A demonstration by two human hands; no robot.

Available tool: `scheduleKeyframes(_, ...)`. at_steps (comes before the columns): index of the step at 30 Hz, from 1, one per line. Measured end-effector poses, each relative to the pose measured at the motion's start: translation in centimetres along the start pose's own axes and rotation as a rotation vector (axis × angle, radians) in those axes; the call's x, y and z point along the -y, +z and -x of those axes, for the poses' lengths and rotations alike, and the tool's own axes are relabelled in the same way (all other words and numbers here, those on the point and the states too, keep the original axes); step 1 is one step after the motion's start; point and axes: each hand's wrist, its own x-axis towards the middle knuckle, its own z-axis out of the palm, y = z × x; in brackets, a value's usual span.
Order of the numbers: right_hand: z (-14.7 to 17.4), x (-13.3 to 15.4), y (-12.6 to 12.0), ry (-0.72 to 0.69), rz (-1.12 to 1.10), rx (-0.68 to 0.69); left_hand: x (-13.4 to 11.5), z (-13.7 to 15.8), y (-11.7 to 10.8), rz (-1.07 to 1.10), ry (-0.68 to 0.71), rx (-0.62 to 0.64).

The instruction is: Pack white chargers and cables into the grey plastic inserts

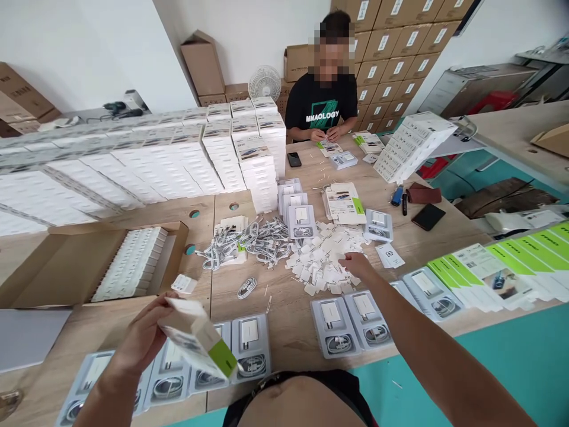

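Note:
My left hand [149, 332] grips a white-and-green packaging box [195, 335], tilted, with its top end open. Below it, blister trays [168, 379] lie in a row, each with a white charger and a coiled cable. Across the table, my right hand [355, 265] is at the edge of a heap of small white paper pieces [317, 261]. Its fingers are curled together; whatever is between them is hidden. Two filled trays [338, 326] lie just in front of that heap. A tangle of white cables [262, 240] sits left of the paper pieces, and one loose coiled cable [247, 288] lies nearer.
An open carton [104, 255] with rows of white chargers stands at left. Stacked white boxes [169, 160] line the back. Green-and-white boxes [502, 273] lie at the right edge. A co-worker [322, 107] sits opposite, hands over a small box. A phone [294, 159] lies there.

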Motion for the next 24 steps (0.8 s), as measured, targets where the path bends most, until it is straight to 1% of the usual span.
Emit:
scheduleKeyframes(1,0.7,0.4,-0.5,0.001,-0.054,0.028,-0.1,-0.3,0.3,0.017,0.023,0.015)
scheduleKeyframes(2,1.5,0.9,-0.8,-0.01,-0.112,0.063,-0.3,-0.5,0.8,0.022,0.034,0.057)
scheduleKeyframes(4,3.4,2.4,-0.4,-0.06,-0.23,0.156,-0.5,-0.7,2.8,-0.046,0.024,0.174)
scheduleKeyframes(6,5.8,4.4,0.9,-0.128,-0.332,0.255,-0.8,-0.5,5.7,-0.225,0.012,0.234)
scheduleKeyframes(8,8.6,6.8,2.8,-0.198,-0.428,0.361,-1.0,0.1,9.0,-0.465,0.039,0.23)
scheduleKeyframes(9,10.0,8.0,3.7,-0.229,-0.481,0.422,-1.2,0.5,10.5,-0.562,0.063,0.264)
scheduleKeyframes(11,12.7,10.3,5.2,-0.287,-0.585,0.544,-1.5,1.2,13.1,-0.696,0.09,0.393)
scheduleKeyframes(13,14.8,12.2,6.0,-0.337,-0.65,0.625,-1.8,2.0,14.7,-0.771,0.135,0.536)
scheduleKeyframes(14,15.6,12.9,6.2,-0.361,-0.661,0.641,-2.0,2.3,15.2,-0.785,0.152,0.587)
scheduleKeyframes(16,16.5,14.1,6.2,-0.415,-0.661,0.662,-2.4,2.9,15.4,-0.752,0.145,0.638)
scheduleKeyframes(18,16.9,14.8,5.9,-0.472,-0.637,0.697,-2.7,3.4,15.1,-0.684,0.098,0.651)
scheduleKeyframes(20,17.2,15.4,5.5,-0.519,-0.587,0.753,-2.9,3.8,14.8,-0.68,0.095,0.666)
scheduleKeyframes(22,17.4,15.8,5.2,-0.541,-0.534,0.777,-3.1,4.1,14.7,-0.77,0.148,0.669)
scheduleKeyframes(24,17.6,16.1,5.2,-0.542,-0.529,0.724,-3.1,4.4,14.8,-0.861,0.23,0.616)
